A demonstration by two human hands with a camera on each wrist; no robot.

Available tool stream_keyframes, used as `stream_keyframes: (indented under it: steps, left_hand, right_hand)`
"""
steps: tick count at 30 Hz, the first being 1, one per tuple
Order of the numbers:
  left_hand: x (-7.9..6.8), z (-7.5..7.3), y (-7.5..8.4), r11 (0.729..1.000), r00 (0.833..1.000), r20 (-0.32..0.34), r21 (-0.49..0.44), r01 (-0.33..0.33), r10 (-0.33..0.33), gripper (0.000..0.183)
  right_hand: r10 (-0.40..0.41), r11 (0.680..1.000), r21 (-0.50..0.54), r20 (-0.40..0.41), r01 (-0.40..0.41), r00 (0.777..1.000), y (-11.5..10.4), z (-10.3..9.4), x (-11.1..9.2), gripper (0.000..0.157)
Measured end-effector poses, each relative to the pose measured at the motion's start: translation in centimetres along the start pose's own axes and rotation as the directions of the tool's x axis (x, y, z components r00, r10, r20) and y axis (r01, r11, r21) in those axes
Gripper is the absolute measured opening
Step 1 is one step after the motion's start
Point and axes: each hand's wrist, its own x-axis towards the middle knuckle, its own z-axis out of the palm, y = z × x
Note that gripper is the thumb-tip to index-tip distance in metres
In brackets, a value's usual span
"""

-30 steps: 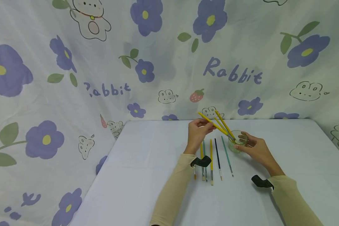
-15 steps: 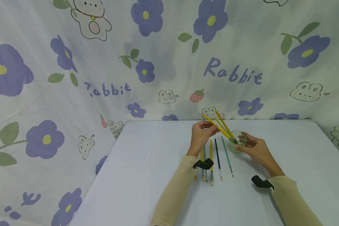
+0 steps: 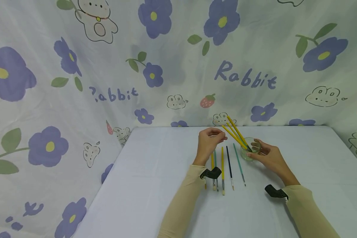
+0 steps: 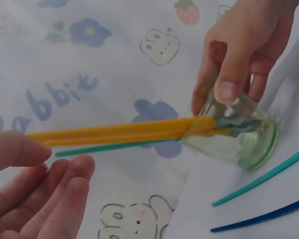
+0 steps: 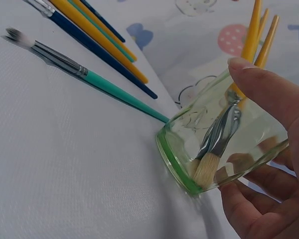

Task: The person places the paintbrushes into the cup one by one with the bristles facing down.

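Note:
In the head view my right hand (image 3: 269,157) grips a clear greenish glass cup (image 3: 246,156), thumb on the near side. Paintbrushes lean out of it to the left, bristles down, with yellow handles (image 4: 159,130) and a teal handle (image 4: 104,149). The right wrist view shows pale bristles (image 5: 207,169) near the cup's green base. My left hand (image 3: 207,143) hovers left of the handle ends, holding nothing, its fingers loosely bent. In the left wrist view its thumb overlaps the yellow handle ends; whether they touch cannot be told.
On the white table (image 3: 148,185), several paintbrushes lie in a row between the arms: a yellow brush (image 3: 222,165), a dark blue brush (image 3: 229,163), a teal brush (image 3: 239,165) and others partly under the left wrist. A patterned cloth (image 3: 178,66) hangs behind.
My left hand moved right with a yellow paintbrush, let it go into the cup, then drew back left. The right hand and the cup have stayed put.

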Motion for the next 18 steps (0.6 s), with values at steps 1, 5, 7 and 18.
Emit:
stream_keyframes:
  steps: [1,5,7,18]
  left_hand:
    - [0.0,-0.3,0.1,1.000,1.000,-0.003,0.009,-0.002,0.002,0.009]
    - [0.1,-1.7,0.1,0.999,1.000,-0.015,0.047,0.010,-0.009,0.010]
    - [0.1,-2.4,0.0,0.997,0.999,-0.031,0.069,0.034,-0.032,0.011]
    - [-0.3,-5.6,-1.0,0.975,0.988,-0.136,0.196,0.103,-0.077,0.011]
  right_hand:
    - [-0.004,1.000,-0.001,0.000,0.004,1.000,0.0,0.0,0.0,0.096]
    - [-0.004,1.000,-0.005,0.009,0.004,1.000,0.1,0.0,0.0,0.096]
    - [0.002,1.000,-0.012,0.012,-0.002,1.000,0.1,0.0,-0.1,0.096]
    - [0.010,1.000,0.002,0.009,-0.010,1.000,0.1,0.0,-0.1,0.096]
